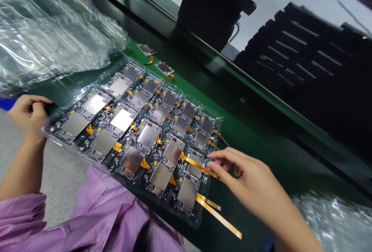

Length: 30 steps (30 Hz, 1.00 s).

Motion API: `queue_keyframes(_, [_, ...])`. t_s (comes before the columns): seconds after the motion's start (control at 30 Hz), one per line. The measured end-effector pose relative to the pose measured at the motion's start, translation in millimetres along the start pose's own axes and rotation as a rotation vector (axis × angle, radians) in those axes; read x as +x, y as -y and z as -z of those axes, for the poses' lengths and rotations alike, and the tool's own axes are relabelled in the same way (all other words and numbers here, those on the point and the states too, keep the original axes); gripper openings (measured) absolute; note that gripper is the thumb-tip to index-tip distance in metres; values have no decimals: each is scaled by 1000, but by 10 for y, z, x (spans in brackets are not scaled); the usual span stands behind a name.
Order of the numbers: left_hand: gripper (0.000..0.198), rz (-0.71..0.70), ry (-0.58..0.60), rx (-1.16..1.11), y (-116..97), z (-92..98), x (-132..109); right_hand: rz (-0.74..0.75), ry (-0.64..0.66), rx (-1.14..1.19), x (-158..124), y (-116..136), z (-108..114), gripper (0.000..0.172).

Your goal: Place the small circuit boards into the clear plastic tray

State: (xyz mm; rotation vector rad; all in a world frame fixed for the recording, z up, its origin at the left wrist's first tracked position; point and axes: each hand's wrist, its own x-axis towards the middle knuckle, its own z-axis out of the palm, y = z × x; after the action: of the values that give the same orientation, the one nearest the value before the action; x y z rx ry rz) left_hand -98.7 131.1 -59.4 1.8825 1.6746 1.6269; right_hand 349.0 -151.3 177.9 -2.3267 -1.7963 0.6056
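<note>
A clear plastic tray (78, 147) lies tilted across the view, its pockets filled with rows of circuit boards with silver metal shields. Orange flex cables stick out from the boards; a long one (199, 165) runs toward my right hand (242, 168). That hand hovers at the tray's right end, thumb and index finger slightly apart, the thumb close over this cable. Another long flex cable (222, 217) hangs past the tray's near right corner. My left hand (30, 114) is at the tray's left end with its fingers curled. What it grips, if anything, is hidden.
Stacked clear plastic trays (58, 43) stand at the left on the green bench mat (241, 128). Two loose boards (164, 68) with flex cables lie behind the filled tray. Black stacked trays (209, 8) rise at the back. Clear plastic (334, 221) is at the lower right.
</note>
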Motion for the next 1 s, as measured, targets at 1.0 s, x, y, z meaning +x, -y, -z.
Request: queue_keyframes(1.0, [23, 48, 66, -188, -13, -284, -69, -79, -85, -463, 3586, -47, 34, 52])
